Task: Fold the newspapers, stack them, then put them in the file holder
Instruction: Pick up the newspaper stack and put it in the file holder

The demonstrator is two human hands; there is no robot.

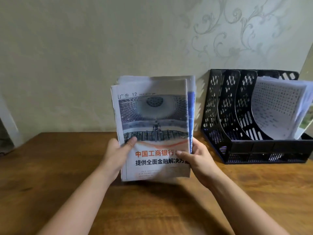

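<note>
Head view, left to right: the left hand and right hand each grip a side of the folded newspapers, held upright above the table, with the file holder to the right. The stack looks uneven, one sheet jutting out on the right, so it may snag a divider or fan apart going in. The rightmost slot already holds papers, so aiming there risks jamming.

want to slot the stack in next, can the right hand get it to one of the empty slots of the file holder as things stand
Probably yes. The right hand and left hand grip the folded newspaper stack upright, and the black file holder stands just right of it with nothing between. Its left slots look empty; white papers fill the right one.
</note>
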